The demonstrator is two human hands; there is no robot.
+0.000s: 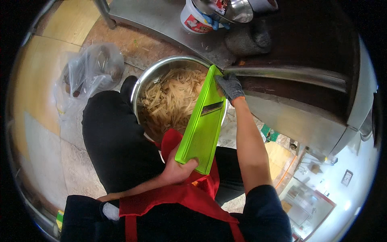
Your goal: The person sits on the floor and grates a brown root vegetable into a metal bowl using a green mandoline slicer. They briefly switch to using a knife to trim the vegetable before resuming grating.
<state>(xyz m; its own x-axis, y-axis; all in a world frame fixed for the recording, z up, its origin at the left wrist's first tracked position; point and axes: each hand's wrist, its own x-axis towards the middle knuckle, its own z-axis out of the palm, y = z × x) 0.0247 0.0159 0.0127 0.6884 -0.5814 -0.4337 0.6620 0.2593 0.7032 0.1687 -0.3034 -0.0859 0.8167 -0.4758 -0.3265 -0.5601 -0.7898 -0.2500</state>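
A bright green mandoline slicer (200, 133) slants over a large steel pot (139, 86), its slanted metal blade (212, 107) near the middle. Pale, thin-cut strips (171, 101) of some vegetable heap inside the pot. My bare left hand (179, 167) grips the slicer's near end, thumb on top. At the far end, my right hand (230, 86), in a grey knit glove, is closed against the slicer's face and right edge. Whatever lies under its fingers is hidden.
On the floor at left sits a clear plastic bag (90, 70) with brownish round things inside. A steel shelf (161, 28) beyond the pot carries a white bucket (189, 18), metal bowls (240, 11) and a dark grey bundle (248, 40). A metal bar (286, 74) runs along the right.
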